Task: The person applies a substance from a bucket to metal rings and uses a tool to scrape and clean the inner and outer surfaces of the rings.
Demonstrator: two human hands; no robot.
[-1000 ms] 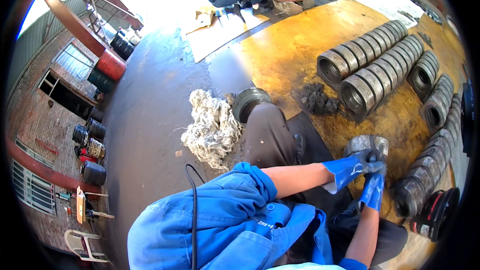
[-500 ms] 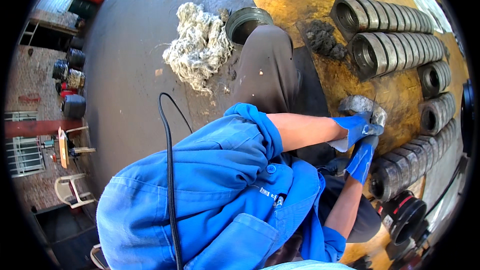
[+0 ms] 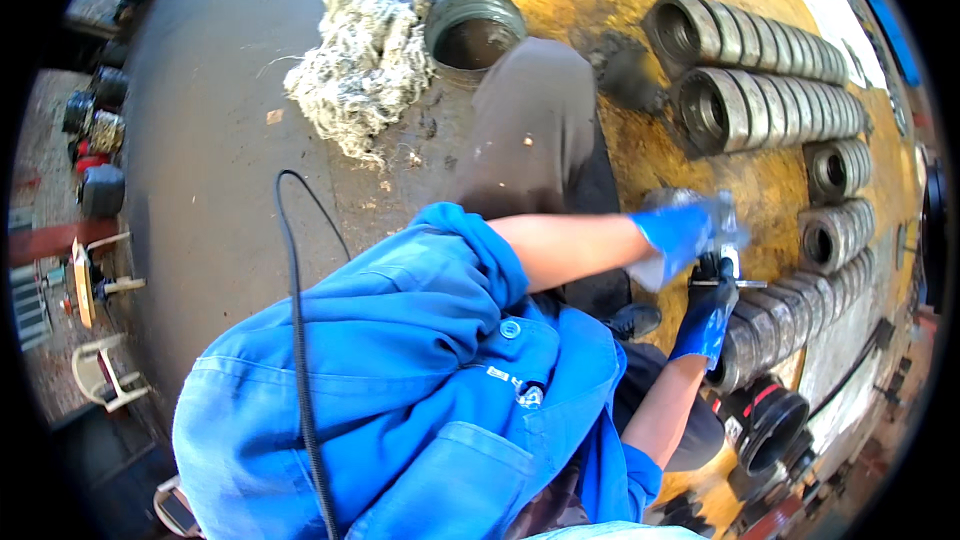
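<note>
Both my hands wear blue gloves. My left hand (image 3: 690,230) is smeared by motion, so its fingers do not show clearly. Partly behind it is a blurred grey metal ring (image 3: 668,199) on the yellow-stained floor. Just below, my right hand (image 3: 708,318) closes around a small tool (image 3: 727,283) with a thin metal bar, a dark part and a bright patch. The tool's exact kind is not clear. It sits close to my left hand; whether that hand touches it I cannot tell.
Rows of thick metal rings (image 3: 775,110) lie on their sides at the right. Beyond my left knee stand a round tub (image 3: 475,10) with dark contents and a heap of pale fibre waste (image 3: 360,70). Dark fibre (image 3: 630,75) lies nearby. A black cylindrical part (image 3: 770,425) is at lower right.
Both hands were together at the metal ring. My left hand is now blurred by motion, and a barred tool shows in my right hand. The whole view has shifted slightly.
</note>
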